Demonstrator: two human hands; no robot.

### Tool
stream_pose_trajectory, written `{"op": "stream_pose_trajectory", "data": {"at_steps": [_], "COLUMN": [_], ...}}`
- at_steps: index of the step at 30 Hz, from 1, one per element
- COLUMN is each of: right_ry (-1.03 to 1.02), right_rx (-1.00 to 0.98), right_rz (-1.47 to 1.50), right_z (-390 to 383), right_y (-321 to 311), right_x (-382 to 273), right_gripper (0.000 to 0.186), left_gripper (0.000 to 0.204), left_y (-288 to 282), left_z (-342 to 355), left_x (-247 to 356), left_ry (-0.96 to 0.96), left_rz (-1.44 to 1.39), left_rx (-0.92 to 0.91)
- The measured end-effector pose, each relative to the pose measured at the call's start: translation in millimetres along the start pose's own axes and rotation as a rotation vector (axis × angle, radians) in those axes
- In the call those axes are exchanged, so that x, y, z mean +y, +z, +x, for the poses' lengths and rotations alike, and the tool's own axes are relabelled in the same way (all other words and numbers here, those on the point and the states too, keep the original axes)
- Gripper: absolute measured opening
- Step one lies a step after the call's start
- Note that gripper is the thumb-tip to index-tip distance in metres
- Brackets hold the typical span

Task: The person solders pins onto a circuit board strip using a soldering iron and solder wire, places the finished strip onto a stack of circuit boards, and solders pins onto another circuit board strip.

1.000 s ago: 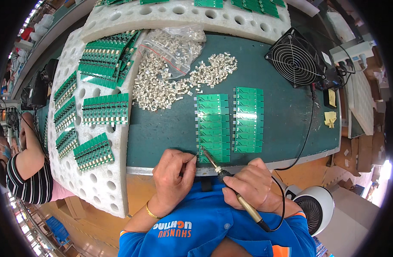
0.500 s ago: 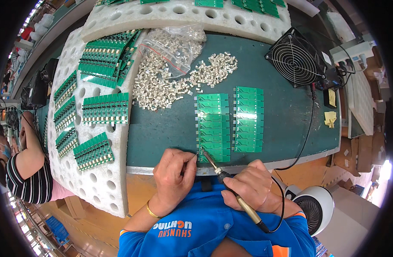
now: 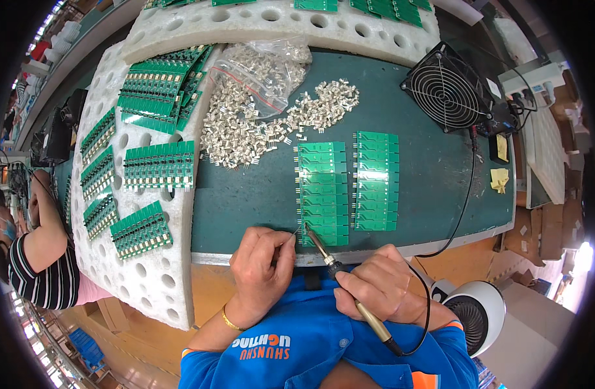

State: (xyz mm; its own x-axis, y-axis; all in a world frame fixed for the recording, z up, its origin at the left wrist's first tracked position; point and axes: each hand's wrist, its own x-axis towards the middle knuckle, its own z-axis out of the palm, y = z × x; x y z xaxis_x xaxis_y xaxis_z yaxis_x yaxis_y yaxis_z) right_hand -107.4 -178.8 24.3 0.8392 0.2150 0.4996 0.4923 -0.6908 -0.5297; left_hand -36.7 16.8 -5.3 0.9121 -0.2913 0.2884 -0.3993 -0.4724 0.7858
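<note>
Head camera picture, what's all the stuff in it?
Table: one, green, centre
Foam slabs: two, white, left and top
Boards on foam: many, green, left and top
Boards on table: two, green, centre
Connectors: countless, whitish, upper middle
Plastic bag: one, clear, among connectors
Black fan: one, black, table's right
Rounded fan: one, white, lower right
Yellow pieces: two, yellow, right edge
Co-worker: one, striped top, far left
Soldering iron: one, gold and black, lower centre
Shirt: one, blue, bottom
Left hand: one, bare, near boards
Right hand: one, bare, holding iron

1 head-worn fisheye looks down at hands (image 3: pixel 264 264) and workbench (image 3: pixel 437 188).
</note>
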Motion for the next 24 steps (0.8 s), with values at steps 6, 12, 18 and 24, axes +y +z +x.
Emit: {"op": "stream_pose_trajectory", "data": {"at_steps": [6, 12, 18, 24], "right_ry": [0.005, 0.058, 0.095, 0.104], "right_rx": [0.062, 0.068, 0.055, 0.041], "right_rz": [-0.003, 0.056, 0.111, 0.131], "right_z": [0, 2, 5, 9], "right_y": [-3, -1, -2, -4], "right_x": [3, 7, 9, 11], "right_gripper": [0.024, 0.026, 0.029, 0.029], "left_gripper": [0.013, 0.013, 0.013, 0.013], "left_y": [-3, -3, -5, -5], "left_z": [-2, -2, -1, -2], "left_x": [-4, -4, -4, -5], "left_ry": [-0.005, -0.014, -0.038, -0.042], "left_rz": [-0.004, 0.009, -0.007, -0.026], "left_rx": [0.031, 0.025, 0.025, 0.026]}}
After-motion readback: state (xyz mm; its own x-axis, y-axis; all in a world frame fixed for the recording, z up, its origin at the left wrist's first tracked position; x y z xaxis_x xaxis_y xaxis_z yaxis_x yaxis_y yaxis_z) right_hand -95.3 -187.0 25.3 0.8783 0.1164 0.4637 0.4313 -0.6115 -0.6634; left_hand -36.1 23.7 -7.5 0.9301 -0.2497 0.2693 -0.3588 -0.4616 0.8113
